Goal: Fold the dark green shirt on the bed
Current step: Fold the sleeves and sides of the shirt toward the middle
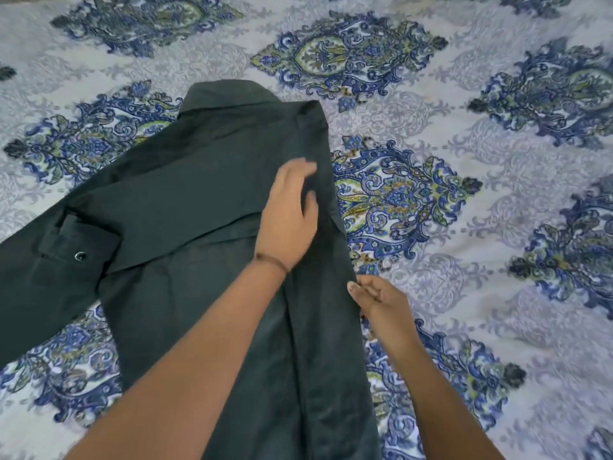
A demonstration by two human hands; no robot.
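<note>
Patterned bed [497,227] beneath; dark green shirt [185,200] lies back-up, long axis running away from the viewer, collar far, left sleeve [49,254] still spread. Left hand [288,214], fingers loose, presses flat on the folded-in right side. Right hand [378,300] pinches that fold's outer edge, just beside the shirt.

The dark green shirt [185,207] lies on the bed [497,161], collar [232,91] at the far end, its right side folded inward. One sleeve [49,254] stretches left, a buttoned cuff [78,242] folded on it. The left hand [288,214] lies flat on the folded strip; the right hand [381,298] pinches the shirt's right edge nearer.
</note>
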